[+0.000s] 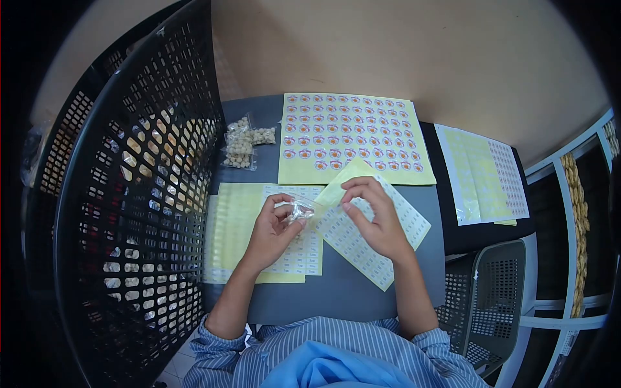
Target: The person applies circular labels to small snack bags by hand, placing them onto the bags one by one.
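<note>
My left hand (275, 229) pinches a small clear plastic bag (301, 210) between thumb and fingers, with pale pieces showing inside it. To its right, my right hand (374, 218) is raised with fingers curved and a gap between thumb and fingertips. No object shows clearly in that gap. Below the right hand lies a tilted sheet of small printed labels (388, 249). Another label sheet (278, 264) with yellow backing lies below the left hand. A large yellow sheet of round orange-and-red stickers (352, 176) covers the far part of the grey table (362, 301).
Several filled clear bags (240, 143) lie at the table's back left. A tall black perforated crate (145, 174) holding bagged goods stands at left. Right are more sticker sheets (479, 178) on a black surface, a dark basket (498, 291) and a metal rack (563, 194).
</note>
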### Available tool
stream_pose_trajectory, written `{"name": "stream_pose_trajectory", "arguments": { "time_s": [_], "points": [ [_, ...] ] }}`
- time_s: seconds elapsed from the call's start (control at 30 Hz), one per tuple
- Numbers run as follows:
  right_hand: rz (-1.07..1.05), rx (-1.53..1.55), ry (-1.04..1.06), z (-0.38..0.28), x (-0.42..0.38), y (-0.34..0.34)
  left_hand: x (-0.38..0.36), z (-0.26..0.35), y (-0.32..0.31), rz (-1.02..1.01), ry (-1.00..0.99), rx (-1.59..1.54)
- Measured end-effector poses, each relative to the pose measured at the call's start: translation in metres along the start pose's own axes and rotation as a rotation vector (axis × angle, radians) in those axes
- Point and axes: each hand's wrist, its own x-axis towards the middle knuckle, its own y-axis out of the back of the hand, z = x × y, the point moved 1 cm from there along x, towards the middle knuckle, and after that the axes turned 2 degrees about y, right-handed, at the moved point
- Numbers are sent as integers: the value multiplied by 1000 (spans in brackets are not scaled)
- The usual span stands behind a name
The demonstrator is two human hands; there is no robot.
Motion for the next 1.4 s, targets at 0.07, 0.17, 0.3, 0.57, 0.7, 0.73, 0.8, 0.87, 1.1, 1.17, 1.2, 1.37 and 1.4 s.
{"name": "stream_pose_trajectory", "arguments": {
  "time_s": [0.07,0.17,0.3,0.57,0.7,0.73,0.8,0.87,1.1,1.17,1.2,1.37,1.4],
  "points": [
    [-180,-116,42,0,-1,-6,0,-1,3,-65,18,37],
    [-301,-259,145,-3,3,-8,0,-6,6,-156,84,45],
    [-381,-418,246,-14,10,-9,-2,-1,2,-173,43,136],
    [-462,-520,275,-19,13,-19,-1,-5,6,-214,103,164],
    [-461,-525,281,-20,14,-21,-2,-4,5,-224,88,175],
    [-459,-524,279,-20,14,-23,-2,-3,5,-230,93,190],
    [-456,-523,277,-19,14,-24,-3,-3,5,-226,102,202],
    [-472,-538,287,-15,14,-26,-3,-4,5,-222,111,213],
    [-458,-515,274,-13,12,-29,-3,-3,6,-227,108,204],
    [-433,-508,270,-13,12,-29,-3,-1,6,-227,109,203],
    [-434,-508,271,-13,11,-30,-3,0,5,-234,114,187],
    [-390,-506,250,-11,9,-30,-2,-5,5,-237,100,146],
    [-390,-506,250,-10,8,-30,-2,-4,4,-229,101,161]
  ]
}}
